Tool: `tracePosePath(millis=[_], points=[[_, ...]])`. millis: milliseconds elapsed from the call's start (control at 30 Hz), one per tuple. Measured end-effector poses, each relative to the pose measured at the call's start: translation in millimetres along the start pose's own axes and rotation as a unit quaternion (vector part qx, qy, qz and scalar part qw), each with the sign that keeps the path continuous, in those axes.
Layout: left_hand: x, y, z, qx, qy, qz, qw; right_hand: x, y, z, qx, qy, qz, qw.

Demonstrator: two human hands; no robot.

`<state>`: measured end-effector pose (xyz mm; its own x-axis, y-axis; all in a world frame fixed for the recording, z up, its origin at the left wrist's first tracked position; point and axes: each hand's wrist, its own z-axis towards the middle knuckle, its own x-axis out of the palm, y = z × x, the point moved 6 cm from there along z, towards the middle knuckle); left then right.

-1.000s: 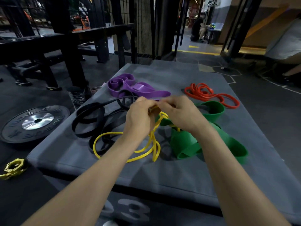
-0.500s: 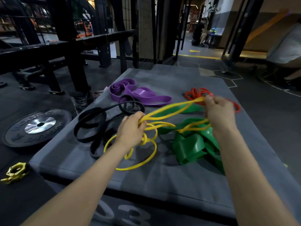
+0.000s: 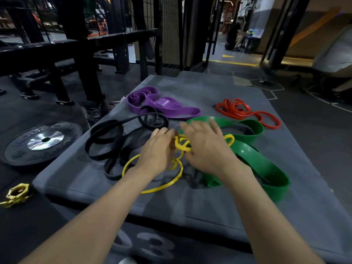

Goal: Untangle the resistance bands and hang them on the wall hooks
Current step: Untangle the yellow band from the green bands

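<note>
A thin yellow band [image 3: 163, 185] lies in tangled loops on the grey padded box [image 3: 190, 206], partly over a wide green band [image 3: 266, 168]. My left hand [image 3: 158, 149] grips the yellow tangle at its top, fingers curled and blurred. Close beside it, my right hand [image 3: 205, 147] hovers over the same knot with fingers spread, holding nothing. A black band [image 3: 106, 138] lies to the left, a purple band [image 3: 171, 107] behind it, and a red band [image 3: 240, 111] at the far right. No wall hooks are in view.
A black weight plate [image 3: 43, 140] and a gold bar collar [image 3: 18, 194] lie on the floor left of the box. A black rack and bench [image 3: 85, 60] stand behind them. A person [image 3: 233, 35] crouches far back in the doorway.
My right hand had pulled the yellow band out to the right, then let it go and came back beside the left. The yellow loops have dropped onto the box.
</note>
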<state>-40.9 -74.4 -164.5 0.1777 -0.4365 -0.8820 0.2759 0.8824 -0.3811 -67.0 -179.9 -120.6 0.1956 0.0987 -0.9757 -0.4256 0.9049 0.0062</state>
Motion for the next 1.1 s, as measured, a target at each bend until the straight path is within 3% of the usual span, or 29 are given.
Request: tracePosePath(millis=[100,300,367,467,533,600,667,767,867,933,1000,1033,1100], points=[[-4.8,-5.0,-3.0,0.03,-0.021,-0.013,0.999,21.7,-6.5,2.9,0.009,0.072,0.078,0.994],[-0.2,2.2,-3.5,0.058,-0.002,0.014,0.998,7.4,-24.3,7.0,0.032,0.018,0.241,0.97],[1.1,6.8,-3.4,0.068,0.01,0.013,0.998,6.2,-26.4,3.3,0.053,0.035,0.374,0.925],[2.4,23.1,-4.7,0.039,0.012,-0.023,0.999,7.2,-26.4,-3.1,0.082,0.056,0.609,0.787],[2.2,28.6,-6.3,0.033,0.004,-0.049,0.998,8.9,-29.0,-3.6,0.098,0.051,0.664,0.739],[2.4,26.4,-6.7,0.029,0.024,-0.048,0.998,9.6,-38.6,0.5,0.118,0.001,0.636,0.763],[1.4,22.2,-4.9,0.033,0.032,-0.066,0.997,4.8,-54.2,2.4,0.151,-0.098,0.586,0.79],[-2.7,16.0,-0.4,0.042,0.03,-0.117,0.992,-2.0,-82.8,-0.6,0.216,-0.237,0.546,0.774],[-5.3,10.5,2.7,0.042,0.031,-0.19,0.98,-5.8,-100.0,-9.0,0.274,-0.308,0.471,0.78],[-7.2,7.2,1.9,0.031,0.033,-0.262,0.964,-9.5,-102.2,-14.6,0.285,-0.311,0.392,0.818],[-9.2,7.4,0.3,0.004,0.023,-0.323,0.946,-7.2,-97.9,-14.9,0.292,-0.232,0.203,0.905],[-8.5,9.6,0.3,-0.006,0.016,-0.33,0.944,-3.5,-91.0,-12.6,0.276,-0.184,0.095,0.939],[-5.9,14.0,1.3,-0.008,0.008,-0.285,0.958,4.9,-68.3,-6.8,0.195,-0.145,-0.034,0.969]])
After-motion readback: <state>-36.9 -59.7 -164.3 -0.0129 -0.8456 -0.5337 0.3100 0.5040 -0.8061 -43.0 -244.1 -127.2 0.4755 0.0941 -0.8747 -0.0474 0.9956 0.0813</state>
